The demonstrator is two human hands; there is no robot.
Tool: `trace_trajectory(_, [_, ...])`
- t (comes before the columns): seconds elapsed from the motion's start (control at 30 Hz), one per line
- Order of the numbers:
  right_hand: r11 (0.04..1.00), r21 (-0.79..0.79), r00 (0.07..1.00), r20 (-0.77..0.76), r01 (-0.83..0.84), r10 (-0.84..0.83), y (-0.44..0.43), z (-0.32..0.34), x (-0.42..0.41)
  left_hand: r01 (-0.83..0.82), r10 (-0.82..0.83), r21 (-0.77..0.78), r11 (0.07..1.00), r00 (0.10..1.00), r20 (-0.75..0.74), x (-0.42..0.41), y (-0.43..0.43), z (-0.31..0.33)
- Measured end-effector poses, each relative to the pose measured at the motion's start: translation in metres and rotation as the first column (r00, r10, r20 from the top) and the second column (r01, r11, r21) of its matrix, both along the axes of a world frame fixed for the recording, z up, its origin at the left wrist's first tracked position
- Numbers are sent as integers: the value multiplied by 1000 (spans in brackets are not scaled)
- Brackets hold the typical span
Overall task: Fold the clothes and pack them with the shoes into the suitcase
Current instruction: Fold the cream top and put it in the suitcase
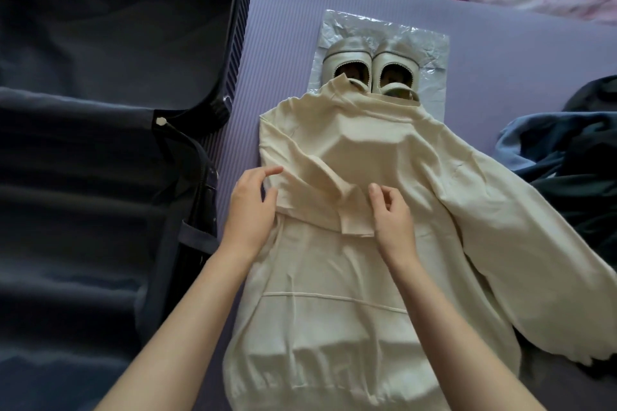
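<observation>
Sweatshirt point(334, 277): cream, front pocket, flat on the mat point(283, 43) under both hands; one sleeve folded across the chest.
Left hand point(252, 207): fingers loosely spread at the folded edge.
Right hand point(390, 213): half curled beside the cuff; whether it pinches is unclear.
Shoes point(370, 67): pale pair, beyond the fingertips.
Suitcase point(100, 110): open, left of the left hand.

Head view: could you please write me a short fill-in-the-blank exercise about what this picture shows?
1. The cream sweatshirt lies spread on a ____ mat.
2. The open suitcase lies to the ____ of the sweatshirt.
3. ____ pale shoes stand on the clear plastic bag beyond the collar.
4. One sleeve is folded across the chest; the other sleeve lies out to the ____.

Missing words: purple; left; Two; right.
</observation>
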State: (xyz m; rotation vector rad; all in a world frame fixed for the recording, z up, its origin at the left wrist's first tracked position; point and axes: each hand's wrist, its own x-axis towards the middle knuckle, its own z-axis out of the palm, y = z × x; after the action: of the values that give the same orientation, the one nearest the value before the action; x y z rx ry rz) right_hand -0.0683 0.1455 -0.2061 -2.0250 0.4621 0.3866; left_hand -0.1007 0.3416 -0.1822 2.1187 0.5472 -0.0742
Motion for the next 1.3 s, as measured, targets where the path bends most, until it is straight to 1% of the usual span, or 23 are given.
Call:
trace_trajectory(0.07, [983,-154,995,12,-100,103,-3,-4,-7,50,-49,51,997,999,-16,3,-1,-10])
trace_trajectory(0.13, [888,-416,971,43,-198,237,1,-8,-17,115,-111,148,982,993,-31,7,-1,-20])
trace_trajectory(0.17, [826,-521,956,61,-216,288,3,-10,-23,141,-137,194,971,990,-33,11,0,-23])
trace_trajectory(0.2, [785,-582,944,85,-212,318,6,-14,-27,161,-159,229,960,987,-25,15,-1,-24])
trace_trajectory(0.3, [786,-595,923,186,-168,337,11,-30,-37,227,-243,291,929,970,20,36,-1,-25])
trace_trajectory(0.47, [797,-598,886,323,-82,333,6,-43,-41,436,-439,344,832,895,-72,73,3,-28])
trace_trajectory(0.57, [870,-481,866,383,-110,321,-3,-39,-36,491,-489,438,753,863,-125,85,9,-31])
trace_trajectory(0.6, [914,-383,877,386,-130,287,-6,-35,-34,489,-486,474,732,863,-138,87,11,-30])
trace_trajectory(0.67, [992,-90,939,324,-90,115,-13,-19,-27,451,-446,529,719,883,-146,88,18,-28])
trace_trajectory(0.7, [998,45,961,274,-47,33,-15,-9,-21,414,-417,553,723,900,-129,89,22,-26])
trace_trajectory(0.73, [992,129,966,257,-8,-25,-18,1,-13,366,-384,580,728,918,-98,89,26,-23])
trace_trajectory(0.8, [981,193,956,280,27,-82,-22,18,8,281,-315,620,732,947,-58,89,35,-16])
trace_trajectory(0.87, [982,182,952,291,39,-91,-21,30,31,232,-268,618,751,963,-37,90,40,-11])
trace_trajectory(0.93, [998,53,949,313,33,-48,-19,33,49,183,-230,572,799,973,11,86,37,-9])
trace_trajectory(0.97, [996,-83,944,331,17,11,-18,32,55,153,-202,539,829,979,34,82,32,-9])
trace_trajectory(1.0, [970,-244,932,350,-2,90,-17,31,59,126,-173,502,856,984,48,76,24,-9])
trace_trajectory(1.03, [916,-401,912,369,-15,176,-15,29,61,104,-144,468,877,988,51,67,15,-10])
trace_trajectory(1.07, [859,-512,886,389,-19,252,-11,27,63,85,-116,436,896,992,45,57,5,-12])
trace_trajectory(1.13, [807,-587,830,416,-68,372,4,26,64,43,-56,366,930,998,24,31,-15,-18])
trace_trajectory(1.2, [796,-574,758,430,-191,492,25,23,67,-36,36,328,944,999,6,8,-29,-27])
trace_trajectory(1.23, [767,-583,706,424,-266,568,37,21,69,-86,92,340,937,996,-2,-1,-33,-32])
trace_trajectory(1.27, [711,-613,642,398,-344,655,51,19,73,-136,147,352,926,989,-5,-7,-35,-36])
trace_trajectory(1.3, [625,-652,575,336,-429,746,66,18,77,-187,200,338,923,980,-5,-10,-36,-40])
